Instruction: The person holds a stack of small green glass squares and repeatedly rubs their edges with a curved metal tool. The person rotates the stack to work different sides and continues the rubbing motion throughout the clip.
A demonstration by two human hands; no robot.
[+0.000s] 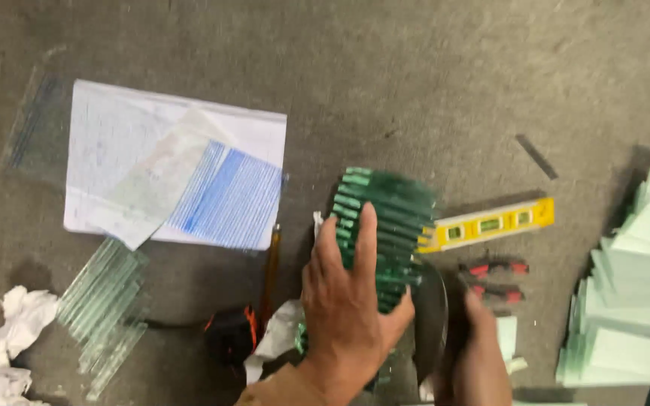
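Observation:
My left hand (347, 301) lies flat with spread fingers on a stack of green-edged glass strips (389, 218) set on edge on the grey surface. The stack looks blurred. My right hand (479, 353) is low at the right of the stack, blurred, near a dark round object (430, 316); whether it grips anything is unclear. A yellow spirit level (490, 223) lies just right of the stack.
A white sheet with blue-lined paper (182, 162) lies at left, with clear glass strips (103, 301) below it. A pencil (271, 267), pliers with red handles (494, 278), crumpled paper (16, 319) and stacked pale green glass pieces (633, 293) lie around.

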